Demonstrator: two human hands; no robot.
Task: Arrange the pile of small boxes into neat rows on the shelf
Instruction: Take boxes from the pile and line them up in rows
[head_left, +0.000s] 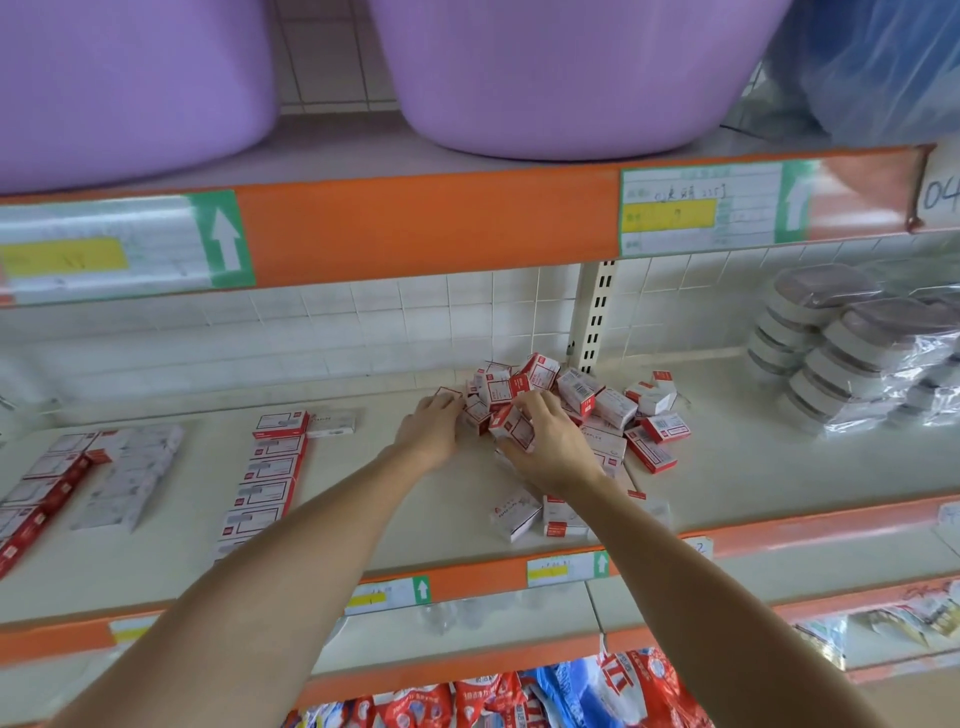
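Red-and-white foil packets (498, 691) hung nearest, below the working level, and just above them ran the orange lip of the shelf (467, 582) with its small price tags. On the pale shelf surface, near that front edge, two stray boxes (535, 514) lay loose, apart from the heap. To the left a finished row (265, 483) ran from front to back, box after box flat and in line, with further rows (67, 483) beyond it at the far left.

Farther in, both hands had reached the pile of small boxes (571, 405), which sat jumbled against the tiled back wall beside the slotted upright. The right hand (550, 441) curled over the pile's near side, fingers bent round a red-and-white box (511, 427). The left hand (434, 423) met the pile's left edge, fingertips pinching a box (449, 395) there; how firmly could not be made out.

The step in hand looked like gathering boxes out of the heap. Much of the pile remained, so the job seemed well short of done. The next move would call for lifting the gathered boxes clear, turning them one way up, and laying them in line beside the finished row. Wrapped round containers (841, 343) stood stacked at the right, and purple basins (561, 78) filled the level above.
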